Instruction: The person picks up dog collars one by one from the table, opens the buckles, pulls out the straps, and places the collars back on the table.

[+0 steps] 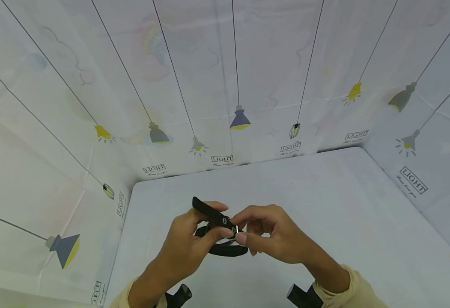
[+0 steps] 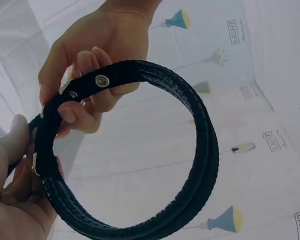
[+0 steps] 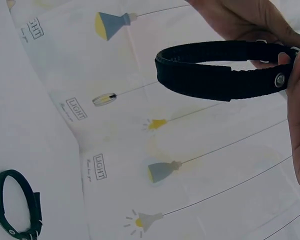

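Black collar [image 1: 219, 233] is pinched by my left hand [image 1: 186, 248] and right hand [image 1: 275, 237] at the buckle [image 1: 235, 230]; a loose grip could let the strap slip out.

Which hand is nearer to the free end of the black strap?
Left. The left hand grips the black strap just below its free end; the right hand pinches at the buckle.

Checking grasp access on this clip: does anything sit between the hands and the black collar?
Nothing visible does. Both the left hand and right hand already pinch the collar directly, near its buckle, above the table.
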Available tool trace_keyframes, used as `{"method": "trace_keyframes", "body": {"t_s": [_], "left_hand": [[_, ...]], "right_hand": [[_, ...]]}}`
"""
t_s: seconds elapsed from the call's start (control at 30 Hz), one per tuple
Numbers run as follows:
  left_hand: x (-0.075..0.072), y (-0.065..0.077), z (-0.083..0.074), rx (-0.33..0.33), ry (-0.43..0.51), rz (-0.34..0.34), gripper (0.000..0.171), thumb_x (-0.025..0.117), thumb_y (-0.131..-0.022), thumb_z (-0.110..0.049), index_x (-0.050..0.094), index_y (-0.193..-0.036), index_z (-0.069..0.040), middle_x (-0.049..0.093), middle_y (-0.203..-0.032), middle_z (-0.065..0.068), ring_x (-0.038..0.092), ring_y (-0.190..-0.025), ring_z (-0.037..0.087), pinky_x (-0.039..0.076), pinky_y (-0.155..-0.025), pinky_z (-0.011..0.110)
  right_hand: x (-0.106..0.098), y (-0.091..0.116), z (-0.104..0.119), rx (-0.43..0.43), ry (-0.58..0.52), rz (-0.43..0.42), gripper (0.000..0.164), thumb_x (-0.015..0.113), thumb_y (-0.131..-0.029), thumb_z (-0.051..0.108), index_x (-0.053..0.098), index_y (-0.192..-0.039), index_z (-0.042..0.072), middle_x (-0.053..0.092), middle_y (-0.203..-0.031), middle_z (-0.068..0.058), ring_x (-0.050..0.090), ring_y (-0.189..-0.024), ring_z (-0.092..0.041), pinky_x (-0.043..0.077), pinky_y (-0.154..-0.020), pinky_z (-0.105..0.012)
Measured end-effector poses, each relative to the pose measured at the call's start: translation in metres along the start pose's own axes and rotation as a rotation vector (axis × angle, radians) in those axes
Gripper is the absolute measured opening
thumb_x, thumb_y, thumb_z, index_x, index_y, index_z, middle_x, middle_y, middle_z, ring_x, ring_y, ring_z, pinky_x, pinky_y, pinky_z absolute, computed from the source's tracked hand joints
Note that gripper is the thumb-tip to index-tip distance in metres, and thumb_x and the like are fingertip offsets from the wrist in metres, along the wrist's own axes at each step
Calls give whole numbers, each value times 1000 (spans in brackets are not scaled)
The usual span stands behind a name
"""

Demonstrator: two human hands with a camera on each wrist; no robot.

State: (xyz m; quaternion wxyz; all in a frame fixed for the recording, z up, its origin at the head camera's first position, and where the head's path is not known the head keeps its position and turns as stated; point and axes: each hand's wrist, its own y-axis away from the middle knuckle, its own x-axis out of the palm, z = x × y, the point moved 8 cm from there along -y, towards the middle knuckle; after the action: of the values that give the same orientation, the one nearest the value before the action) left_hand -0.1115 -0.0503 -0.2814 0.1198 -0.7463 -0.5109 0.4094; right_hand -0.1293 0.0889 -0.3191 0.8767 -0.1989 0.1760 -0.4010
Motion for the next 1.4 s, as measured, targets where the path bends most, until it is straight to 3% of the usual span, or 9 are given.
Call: {"method": "trace_keyframes", "body": {"t_s": [0.13, 0.3, 0.53, 0.67, 0.87, 1.07, 1.17, 1.27, 1.4], "left_hand": [[-4, 1, 2, -12, 92, -59, 33, 76, -85, -2, 54, -108, -1, 72, -87, 10, 72, -79, 15, 59, -72, 26], [-6, 2, 1, -4, 134, -45, 29, 75, -84, 7, 59, -106, -3, 73, -90, 10, 71, -80, 14, 60, -72, 28], [-8, 0, -5, 141, -1, -69, 24, 77, -83, 6, 67, -97, -11, 65, -91, -1, 59, -85, 11, 51, -74, 22], [-7, 3, -4, 168, -46, -63, 19, 80, -81, 2, 72, -89, -14, 62, -88, -4, 51, -82, 9, 47, -69, 18], [-4, 6, -4, 185, -116, -55, 19, 83, -78, -1, 80, -95, -8, 65, -90, -3, 46, -80, 9, 44, -65, 12], [-4, 4, -1, 152, -182, -43, 16, 84, -77, -3, 81, -92, -9, 66, -83, -5, 45, -73, 7, 40, -63, 9], [-4, 3, 3, 119, -159, -32, 11, 84, -78, -4, 80, -86, -11, 62, -76, -7, 45, -69, 6, 41, -59, 12], [-3, 1, 12, 20, -104, -3, 10, 85, -79, -5, 79, -80, -14, 60, -72, -10, 45, -67, 5, 42, -56, 15], [0, 2, 28, -142, -13, 48, 13, 84, -81, -7, 77, -78, -18, 60, -69, -11, 47, -65, 7, 43, -55, 19]], "right_hand": [[-1, 0, -3, 5, -31, -4, 30, 55, -89, -15, 66, -111, 0, 61, -77, -14, 55, -51, -18, 48, -45, -26], [-5, 0, -7, 8, -162, -5, 34, 50, -85, -19, 65, -109, -2, 55, -75, -18, 47, -52, -21, 45, -45, -28], [1, -1, -10, 11, -253, 42, 39, 46, -86, -19, 65, -112, 2, 49, -72, -18, 44, -54, -22, 40, -44, -36], [2, -2, -12, 0, -260, 44, 37, 46, -87, -18, 64, -111, 2, 49, -71, -18, 43, -54, -22, 39, -43, -36], [1, -3, -14, -24, -249, 31, 42, 44, -88, -19, 65, -113, 9, 48, -74, -17, 41, -56, -22, 36, -44, -37], [-1, -4, -17, -46, -199, -1, 42, 48, -90, -20, 66, -113, 10, 60, -89, 1, 41, -58, -20, 35, -44, -36], [0, -5, -17, -67, -186, 9, 43, 49, -90, -21, 68, -114, 9, 63, -96, 2, 42, -58, -20, 35, -45, -36], [-1, -5, -18, -73, -182, 22, 45, 48, -89, -23, 69, -115, 8, 62, -92, -8, 42, -58, -21, 35, -45, -36], [-1, -4, -23, -41, -188, 35, 46, 48, -89, -23, 71, -118, 4, 63, -92, -11, 44, -58, -21, 37, -45, -36]]}}
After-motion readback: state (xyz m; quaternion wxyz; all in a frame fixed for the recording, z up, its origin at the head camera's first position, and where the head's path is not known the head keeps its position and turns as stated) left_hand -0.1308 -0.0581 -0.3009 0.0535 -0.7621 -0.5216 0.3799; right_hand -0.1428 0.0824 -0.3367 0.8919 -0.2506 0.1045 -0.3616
